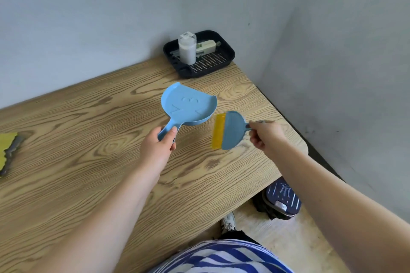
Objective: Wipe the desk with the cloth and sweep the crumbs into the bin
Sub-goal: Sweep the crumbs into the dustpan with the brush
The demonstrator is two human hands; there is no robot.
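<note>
the left hand [158, 147] gripped the handle of a blue dustpan [188, 106], fingers [172, 137] curled round it, the pan held above the wooden bench [88, 139]. raised shapes showed inside the pan, one like a "3", the others unreadable. just right of it, the right hand [266, 135] pinched the handle of a small blue brush [231, 129], its yellow bristles [218, 131] turned toward the pan and not touching it. a yellow cloth [7, 150] lay at the bench's far left edge, well apart from both hands. a dark bin [281, 198] stood on the floor under the bench's right end. a black tray [199, 54] in the corner held a white container [187, 47] whose label was too small to read.
</note>
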